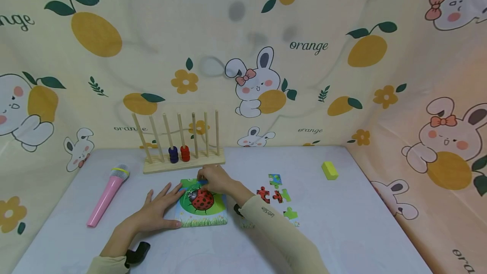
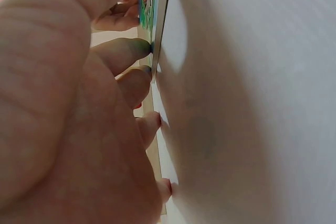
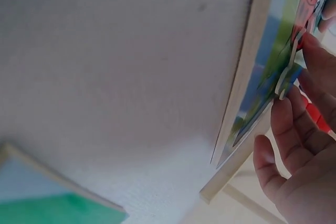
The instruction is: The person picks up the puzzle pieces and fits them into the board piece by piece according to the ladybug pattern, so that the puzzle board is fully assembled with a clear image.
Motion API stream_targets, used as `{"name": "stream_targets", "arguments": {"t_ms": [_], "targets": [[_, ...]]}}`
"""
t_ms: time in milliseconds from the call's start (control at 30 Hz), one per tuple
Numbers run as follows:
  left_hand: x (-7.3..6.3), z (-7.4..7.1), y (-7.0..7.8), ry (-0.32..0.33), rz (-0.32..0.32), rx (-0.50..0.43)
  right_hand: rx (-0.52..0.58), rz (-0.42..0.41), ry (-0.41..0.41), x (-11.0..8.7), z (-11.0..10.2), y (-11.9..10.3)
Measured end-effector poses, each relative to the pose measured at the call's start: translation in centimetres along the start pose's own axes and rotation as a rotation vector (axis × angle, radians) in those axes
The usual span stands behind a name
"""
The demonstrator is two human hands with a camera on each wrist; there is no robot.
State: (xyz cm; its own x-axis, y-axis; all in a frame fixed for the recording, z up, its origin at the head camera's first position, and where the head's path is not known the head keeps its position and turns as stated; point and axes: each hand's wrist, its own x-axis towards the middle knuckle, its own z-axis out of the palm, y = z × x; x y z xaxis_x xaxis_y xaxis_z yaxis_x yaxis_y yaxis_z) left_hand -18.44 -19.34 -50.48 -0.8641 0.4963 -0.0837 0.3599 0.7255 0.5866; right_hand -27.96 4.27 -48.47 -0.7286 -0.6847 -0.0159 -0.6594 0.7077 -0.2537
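Observation:
A ladybug jigsaw puzzle board (image 1: 203,220) lies flat on the table, its picture a red spotted ladybug on green. My left hand (image 1: 160,210) is spread at the board's left side, the fingertips and thumb touching its edge. Over the upper part of the board, my right hand (image 1: 216,179) pinches a puzzle piece (image 3: 289,72) between thumb and fingers. That piece stands slightly raised from the board in the right wrist view; the hand hides most of it in the head view. Several loose puzzle pieces (image 1: 263,194) lie to the right, some partly behind the right sleeve.
Behind the board stands a wooden peg rack (image 1: 184,164) with dark blue and red beads. A pink toy microphone (image 1: 104,200) lies at the left, and a yellow block (image 1: 329,170) at the right. A patterned cloth (image 1: 213,54) hangs behind the table (image 1: 342,231).

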Motion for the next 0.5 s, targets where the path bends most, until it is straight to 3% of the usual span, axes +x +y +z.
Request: {"name": "stream_targets", "arguments": {"t_ms": [500], "targets": [[0.05,-0.04,-0.01,-0.008,-0.013,-0.006,0.013,0.034,-0.012,-0.26,-0.07,-0.24]]}}
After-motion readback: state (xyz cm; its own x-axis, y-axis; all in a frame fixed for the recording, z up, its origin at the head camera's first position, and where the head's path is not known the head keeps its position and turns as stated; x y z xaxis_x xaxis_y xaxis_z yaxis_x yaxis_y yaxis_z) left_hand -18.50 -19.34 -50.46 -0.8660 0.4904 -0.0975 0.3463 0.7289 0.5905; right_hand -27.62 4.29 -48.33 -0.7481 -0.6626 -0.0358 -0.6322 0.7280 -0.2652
